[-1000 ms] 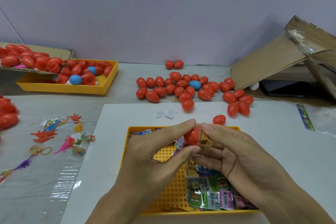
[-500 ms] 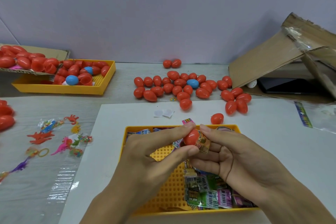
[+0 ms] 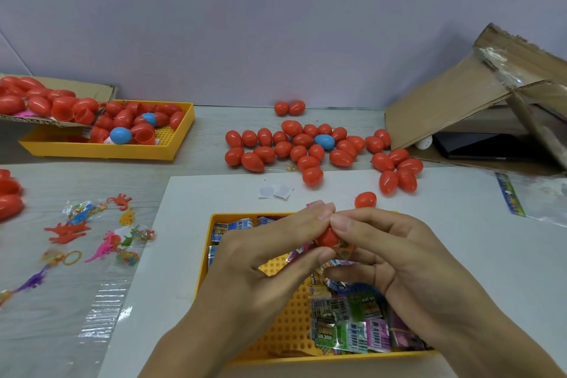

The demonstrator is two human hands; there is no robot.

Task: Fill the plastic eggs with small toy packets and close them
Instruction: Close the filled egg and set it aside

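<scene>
Both hands [image 3: 352,255] around red egg [image 3: 327,237]

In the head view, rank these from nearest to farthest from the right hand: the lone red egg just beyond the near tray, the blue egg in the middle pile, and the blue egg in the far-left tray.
Measured from the right hand:
1. Lone red egg, just beyond the fingers.
2. Blue egg in the middle pile, farther back.
3. Blue egg in the far-left tray, far across to the left.

Bright, even light; wide-angle edge distortion.
</scene>
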